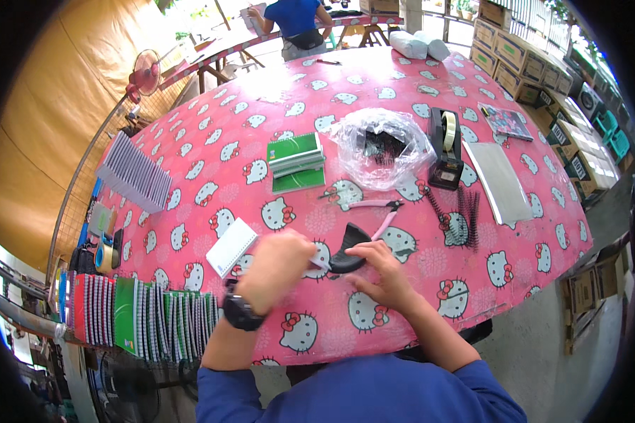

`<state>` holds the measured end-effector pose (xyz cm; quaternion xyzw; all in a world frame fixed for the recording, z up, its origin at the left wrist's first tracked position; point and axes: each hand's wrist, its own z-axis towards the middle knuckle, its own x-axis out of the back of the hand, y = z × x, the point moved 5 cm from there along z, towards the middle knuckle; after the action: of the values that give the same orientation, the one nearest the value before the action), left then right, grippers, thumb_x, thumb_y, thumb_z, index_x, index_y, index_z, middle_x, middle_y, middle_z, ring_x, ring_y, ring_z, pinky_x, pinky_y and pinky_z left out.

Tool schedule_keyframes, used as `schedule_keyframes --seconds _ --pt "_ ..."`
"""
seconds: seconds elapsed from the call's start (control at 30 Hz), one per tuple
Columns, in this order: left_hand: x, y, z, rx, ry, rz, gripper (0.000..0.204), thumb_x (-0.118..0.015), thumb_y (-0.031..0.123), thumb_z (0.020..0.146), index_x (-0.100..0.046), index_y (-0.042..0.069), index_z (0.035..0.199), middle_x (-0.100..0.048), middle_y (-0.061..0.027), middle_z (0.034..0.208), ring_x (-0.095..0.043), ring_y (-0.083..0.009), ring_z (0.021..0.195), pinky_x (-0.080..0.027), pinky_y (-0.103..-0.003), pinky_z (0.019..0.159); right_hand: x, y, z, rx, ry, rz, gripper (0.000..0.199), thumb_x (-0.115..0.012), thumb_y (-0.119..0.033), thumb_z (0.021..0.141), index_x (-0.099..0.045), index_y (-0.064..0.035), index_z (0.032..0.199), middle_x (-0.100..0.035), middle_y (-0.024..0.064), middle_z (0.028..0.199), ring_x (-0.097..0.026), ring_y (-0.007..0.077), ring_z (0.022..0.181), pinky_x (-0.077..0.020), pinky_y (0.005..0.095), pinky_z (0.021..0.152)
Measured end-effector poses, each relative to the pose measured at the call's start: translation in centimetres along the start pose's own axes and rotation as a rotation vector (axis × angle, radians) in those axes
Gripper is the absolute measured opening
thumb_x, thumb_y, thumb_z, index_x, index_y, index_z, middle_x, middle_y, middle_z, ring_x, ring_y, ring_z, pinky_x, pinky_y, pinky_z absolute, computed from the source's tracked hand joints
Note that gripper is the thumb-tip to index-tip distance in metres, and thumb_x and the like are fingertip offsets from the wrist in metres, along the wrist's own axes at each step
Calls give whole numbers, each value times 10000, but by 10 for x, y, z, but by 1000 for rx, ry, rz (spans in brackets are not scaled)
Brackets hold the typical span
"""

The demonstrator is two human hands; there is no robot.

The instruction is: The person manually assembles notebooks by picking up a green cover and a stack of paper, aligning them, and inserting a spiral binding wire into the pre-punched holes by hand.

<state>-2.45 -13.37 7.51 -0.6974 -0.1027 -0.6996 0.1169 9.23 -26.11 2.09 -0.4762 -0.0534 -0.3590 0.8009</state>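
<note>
My right hand [384, 275] pinches a black, half-round curved piece [347, 252] by its right side, just above the table. My left hand [279, 264], blurred and wearing a black watch, is closed beside it. A thin pale strip [319, 262] shows between that hand and the black piece; what the left fingers hold cannot be made out. Touching or just beyond the right fingers lie pliers [382, 218] with pink handles. Left of my left hand sits a small white pad [231, 247] with punched holes along one edge.
Black spiral coils [466, 218] lie at the right, near a tape dispenser [446, 148] and a clear bag of coils [353, 158]. Green notebooks [295, 158], stacked pads [135, 173] and a row of spiral notebooks [144, 314] stand leftward. A person [296, 21] works far off.
</note>
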Motion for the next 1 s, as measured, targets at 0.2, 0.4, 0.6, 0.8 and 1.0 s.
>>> schedule_keyframes --seconds 0.2,0.4,0.6,0.8,1.0 --pt "-32 30 -19 12 177 -241 215 -660 129 747 -627 45 942 -636 -83 860 -613 -252 859 -495 -359 735 -37 3 -11 4 -166 -22 592 -731 -135 729 -461 -42 1247 -574 124 1068 -519 310 993 -432 413 876" --pt "-29 -11 -74 174 375 -395 374 -721 65 688 -647 80 1054 -665 -94 948 -636 -263 854 -491 -356 774 -50 13 -9 -68 -204 -24 364 -681 -70 752 -579 -18 1097 -614 107 894 -549 272 904 -472 370 790" --pt "-48 -25 -79 252 338 -645 230 -682 64 736 -684 88 965 -667 -110 880 -626 -287 778 -495 -354 725 -47 21 -15 -155 -197 32 247 -678 -95 791 -613 0 1009 -631 119 851 -615 237 764 -499 350 692" --pt "-83 -68 -67 329 133 -1223 218 -640 33 826 -603 -20 1034 -684 -101 811 -630 -104 743 -488 -251 648 64 62 -2 -392 251 -6 177 -670 -137 829 -659 -2 942 -649 97 749 -616 150 665 -488 291 613" --pt "-89 -90 -72 161 316 -711 180 -668 45 778 -611 -11 939 -680 -134 910 -643 -175 725 -492 -270 642 122 134 7 -352 343 -859 192 -693 -184 776 -675 -21 876 -660 145 894 -595 321 895 -482 391 830"
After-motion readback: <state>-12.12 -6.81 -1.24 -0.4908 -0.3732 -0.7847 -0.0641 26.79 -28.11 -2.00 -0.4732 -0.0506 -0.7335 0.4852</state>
